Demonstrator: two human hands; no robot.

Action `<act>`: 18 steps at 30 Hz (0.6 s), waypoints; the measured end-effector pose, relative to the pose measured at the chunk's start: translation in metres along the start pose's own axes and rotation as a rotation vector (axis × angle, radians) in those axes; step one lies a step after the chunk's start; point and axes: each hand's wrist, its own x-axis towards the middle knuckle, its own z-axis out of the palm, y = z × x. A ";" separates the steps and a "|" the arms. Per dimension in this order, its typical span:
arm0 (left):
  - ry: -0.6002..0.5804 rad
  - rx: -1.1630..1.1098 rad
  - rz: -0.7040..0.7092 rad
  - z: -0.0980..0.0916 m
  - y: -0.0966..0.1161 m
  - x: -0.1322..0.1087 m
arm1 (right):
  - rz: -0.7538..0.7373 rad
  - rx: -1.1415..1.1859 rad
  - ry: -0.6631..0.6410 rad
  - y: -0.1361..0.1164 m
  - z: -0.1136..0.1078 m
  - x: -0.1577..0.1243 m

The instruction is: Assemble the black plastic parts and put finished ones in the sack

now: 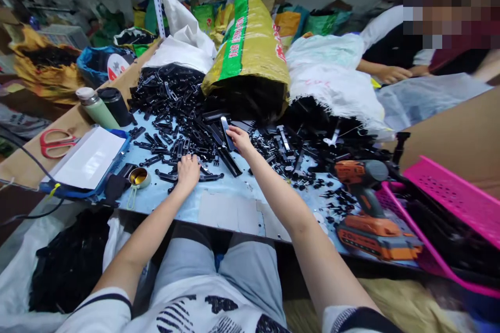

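Note:
My right hand (239, 140) pinches a long, narrow, glossy dark strip (226, 133), held tilted above the pile in the middle of the table. My left hand (189, 171) is lower and to the left, its fingers curled down among black parts; what they grip is hidden. Slim black curved bars (211, 177) show on either side of it. Just in front of my right hand lies a long black channel-shaped piece (229, 162). Many small black plastic parts (167, 91) are heaped beyond both hands.
A yellow-green sack (253, 52) and a white sack (328, 78) open onto the table. Right are a cordless drill (367, 213) and pink basket (449, 192); left, red scissors (58, 143), a green bottle (96, 106) and a metal cup (139, 177). Another person's hands (394, 74) show behind.

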 end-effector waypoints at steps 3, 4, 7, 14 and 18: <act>-0.042 0.016 -0.221 0.005 0.018 0.015 | -0.032 0.183 -0.094 0.001 -0.014 -0.061; -0.064 0.008 -0.251 0.008 0.023 0.017 | -0.070 0.162 -0.121 0.003 -0.018 -0.084; -0.071 -0.037 -0.282 0.016 0.032 0.017 | -0.212 -0.090 -0.242 0.011 -0.033 -0.152; 0.055 -0.499 0.016 0.006 0.026 -0.025 | -0.390 -0.899 -0.367 0.040 -0.060 -0.245; -0.049 -0.820 0.007 -0.001 0.039 -0.068 | -0.030 -1.088 0.120 0.046 -0.043 -0.242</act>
